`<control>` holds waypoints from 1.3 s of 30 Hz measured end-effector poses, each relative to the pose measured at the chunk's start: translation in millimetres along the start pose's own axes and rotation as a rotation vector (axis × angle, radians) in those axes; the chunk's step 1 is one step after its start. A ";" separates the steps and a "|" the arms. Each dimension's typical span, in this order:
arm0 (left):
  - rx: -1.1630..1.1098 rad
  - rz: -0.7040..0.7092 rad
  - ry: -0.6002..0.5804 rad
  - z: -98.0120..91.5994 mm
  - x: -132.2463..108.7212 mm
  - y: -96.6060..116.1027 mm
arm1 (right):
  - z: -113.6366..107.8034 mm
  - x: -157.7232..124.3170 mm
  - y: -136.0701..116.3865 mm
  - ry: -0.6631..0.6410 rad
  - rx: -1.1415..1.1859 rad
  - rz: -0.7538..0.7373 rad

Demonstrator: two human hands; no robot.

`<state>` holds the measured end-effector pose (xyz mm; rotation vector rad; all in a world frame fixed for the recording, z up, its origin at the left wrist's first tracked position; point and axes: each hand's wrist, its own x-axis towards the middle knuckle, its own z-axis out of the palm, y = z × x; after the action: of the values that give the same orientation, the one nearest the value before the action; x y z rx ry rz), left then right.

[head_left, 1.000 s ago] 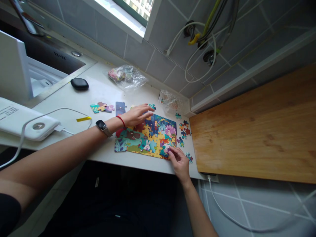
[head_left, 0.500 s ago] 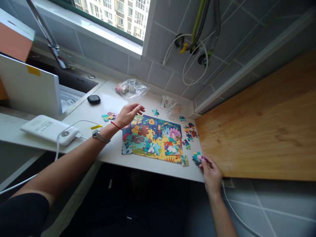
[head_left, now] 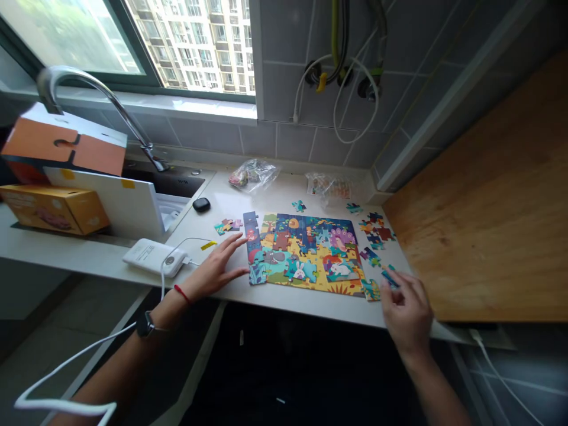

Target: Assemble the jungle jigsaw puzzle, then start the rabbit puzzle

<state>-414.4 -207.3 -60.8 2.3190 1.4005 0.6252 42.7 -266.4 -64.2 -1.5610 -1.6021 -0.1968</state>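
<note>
A colourful jigsaw puzzle (head_left: 286, 257) lies on the white counter, with joined strip pieces (head_left: 252, 231) along its left side, a small gap from the rest. Beside that strip my left hand (head_left: 219, 265) is open, fingers stretched toward it, holding nothing. At the right, my right hand (head_left: 407, 307) is closed, thumb and fingers pinching a teal puzzle piece (head_left: 390, 276) near the counter; part of it is hidden by the fingers. A loose piece (head_left: 370, 290) touches the puzzle's lower right corner. Several other pieces (head_left: 377, 229) lie right of the puzzle.
More pieces (head_left: 228, 225) lie left, near a white power bank (head_left: 155, 258) with a cable. A black case (head_left: 201, 205) and clear plastic bags (head_left: 255, 176) are further back. A wooden panel (head_left: 479, 236) bounds the right. Boxes (head_left: 55, 208) stand by the sink (head_left: 180, 182).
The view has shifted left and up. My left hand has drawn back from above the puzzle's upper left to beside its left strip. My right hand remains at the pieces on the right.
</note>
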 end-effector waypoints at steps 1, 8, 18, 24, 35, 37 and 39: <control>0.000 -0.004 0.037 -2.3 5.9 -2.0 | 5.8 -3.9 -22.0 -0.065 0.058 -0.077; 0.107 -0.002 0.126 0.7 75.0 -23.7 | 71.1 -20.6 -161.2 -0.629 0.253 -0.305; 0.355 -0.145 0.052 43.1 96.6 -26.4 | 116.7 0.7 -181.7 -0.831 0.246 -0.285; 0.368 -0.170 0.043 47.4 103.3 -23.2 | 122.1 5.2 -177.6 -0.874 0.305 -0.268; 0.250 -0.075 0.104 45.6 100.7 -31.7 | 128.4 7.6 -168.7 -0.816 0.375 -0.316; 0.215 -0.051 0.144 45.2 102.4 -33.8 | 129.7 7.3 -167.3 -0.802 0.360 -0.338; 0.183 -0.042 0.176 45.6 104.6 -35.0 | 130.5 7.0 -165.8 -0.799 0.345 -0.375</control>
<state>-372.5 -101.8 -97.7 2.4164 1.6442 0.7308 -160.9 -210.7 -66.3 -1.1016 -2.3822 0.5493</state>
